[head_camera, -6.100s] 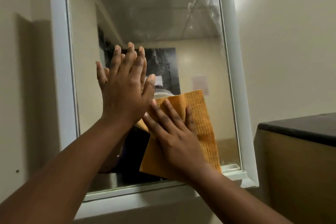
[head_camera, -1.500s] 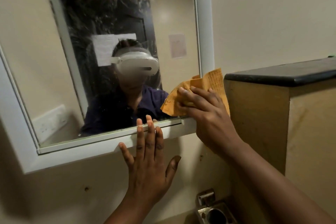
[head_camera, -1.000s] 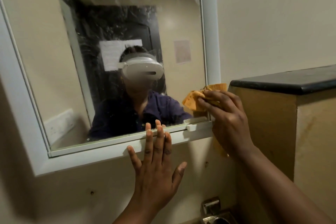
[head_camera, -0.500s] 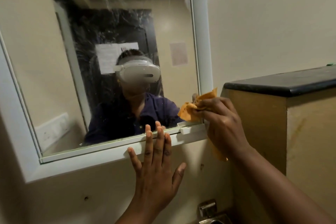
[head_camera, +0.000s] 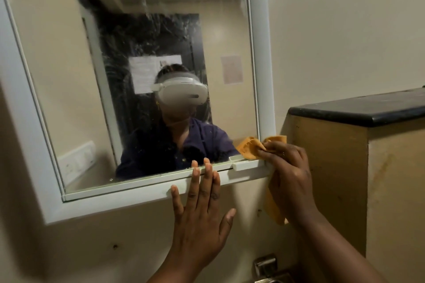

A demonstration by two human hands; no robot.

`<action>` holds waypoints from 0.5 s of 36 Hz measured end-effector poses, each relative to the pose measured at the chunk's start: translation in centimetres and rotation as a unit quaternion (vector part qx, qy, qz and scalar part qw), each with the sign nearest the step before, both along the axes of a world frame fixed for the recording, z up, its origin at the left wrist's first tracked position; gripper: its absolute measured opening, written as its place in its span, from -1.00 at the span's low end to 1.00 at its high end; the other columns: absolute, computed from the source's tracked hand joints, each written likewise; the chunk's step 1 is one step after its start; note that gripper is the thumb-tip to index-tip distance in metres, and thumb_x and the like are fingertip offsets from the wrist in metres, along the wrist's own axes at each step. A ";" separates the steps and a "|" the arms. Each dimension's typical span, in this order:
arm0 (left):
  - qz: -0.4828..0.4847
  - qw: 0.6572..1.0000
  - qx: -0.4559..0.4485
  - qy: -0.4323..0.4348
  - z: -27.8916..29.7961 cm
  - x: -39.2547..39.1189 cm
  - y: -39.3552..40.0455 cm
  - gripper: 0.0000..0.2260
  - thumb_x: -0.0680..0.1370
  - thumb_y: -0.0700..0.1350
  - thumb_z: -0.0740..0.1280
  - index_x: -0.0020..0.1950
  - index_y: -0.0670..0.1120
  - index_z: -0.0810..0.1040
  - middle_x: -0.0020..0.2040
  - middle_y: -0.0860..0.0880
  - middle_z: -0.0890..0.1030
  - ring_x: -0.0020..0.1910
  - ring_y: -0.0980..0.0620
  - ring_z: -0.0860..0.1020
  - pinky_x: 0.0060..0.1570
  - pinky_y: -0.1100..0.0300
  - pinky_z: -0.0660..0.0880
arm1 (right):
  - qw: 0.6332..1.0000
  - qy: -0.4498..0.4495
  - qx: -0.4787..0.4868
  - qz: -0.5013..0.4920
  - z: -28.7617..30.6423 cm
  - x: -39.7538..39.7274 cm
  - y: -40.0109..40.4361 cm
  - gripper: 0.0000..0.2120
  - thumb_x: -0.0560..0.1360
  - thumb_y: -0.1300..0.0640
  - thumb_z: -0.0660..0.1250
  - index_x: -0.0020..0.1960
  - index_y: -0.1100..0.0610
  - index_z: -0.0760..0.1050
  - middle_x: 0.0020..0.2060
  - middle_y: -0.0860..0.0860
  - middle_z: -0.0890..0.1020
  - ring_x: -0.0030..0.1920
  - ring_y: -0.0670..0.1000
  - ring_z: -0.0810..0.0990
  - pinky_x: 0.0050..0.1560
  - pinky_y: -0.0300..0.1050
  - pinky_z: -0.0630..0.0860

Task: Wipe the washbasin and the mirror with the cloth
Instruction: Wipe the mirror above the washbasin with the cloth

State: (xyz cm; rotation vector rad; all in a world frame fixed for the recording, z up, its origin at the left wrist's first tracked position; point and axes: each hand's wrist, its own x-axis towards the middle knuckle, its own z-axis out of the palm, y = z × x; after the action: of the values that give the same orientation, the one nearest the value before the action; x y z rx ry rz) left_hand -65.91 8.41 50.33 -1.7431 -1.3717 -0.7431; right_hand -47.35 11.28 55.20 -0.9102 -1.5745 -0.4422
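Cloth (head_camera: 249, 150) — orange, soft and limp, likely light — bunched at the mirror (head_camera: 147, 71) frame's five o'clock corner, right hand (head_camera: 287, 172) fingers clenched on its middle, tail dangling; left hand (head_camera: 202, 213) flat, released, six o'clock.

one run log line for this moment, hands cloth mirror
right hand: gripping cloth at mirror lower right corner | left hand: flat, open, fingertips on lower frame
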 end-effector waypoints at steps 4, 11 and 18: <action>-0.001 1.000 -0.006 0.004 -0.1 -0.4 -0.3 -0.39 0.59 0.19 -0.16 0.54 -0.14 -0.06 0.56 -0.11 -0.07 0.54 -0.08 -0.11 0.45 -0.13 -0.24 | 0.998 0.044 -0.035 0.008 -0.3 -0.4 -0.8 -0.44 0.11 0.60 0.46 0.05 0.23 0.61 0.05 0.20 0.57 0.10 0.04 0.33 0.05 -0.06 0.39; -0.013 1.000 0.001 0.027 -0.5 -1.6 -0.7 -0.41 0.60 0.15 -0.10 0.53 -0.15 -0.02 0.56 -0.10 -0.08 0.54 -0.07 -0.10 0.48 -0.06 -0.22 | 0.991 0.067 -0.112 0.000 0.6 -0.5 -2.0 -0.59 0.24 0.57 0.38 0.00 0.25 0.62 0.01 0.13 0.55 0.06 -0.02 0.33 -0.02 -0.44 0.23; -0.017 1.000 -0.009 0.023 -1.0 -3.4 -1.4 -0.41 0.59 0.16 -0.10 0.53 -0.14 -0.01 0.56 -0.09 -0.04 0.54 -0.08 -0.05 0.47 -0.02 -0.13 | 0.982 0.076 -0.172 0.008 2.0 -0.6 -3.3 -0.69 0.39 0.51 0.28 0.07 0.28 0.59 0.05 0.08 0.50 0.06 -0.07 0.32 -0.05 -0.45 0.26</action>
State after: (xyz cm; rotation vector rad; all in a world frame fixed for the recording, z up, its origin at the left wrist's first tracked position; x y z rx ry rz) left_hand -69.31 6.99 49.31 -1.7905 -1.3257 -0.7073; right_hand -47.94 8.00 57.19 -1.1647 -1.5406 -0.0853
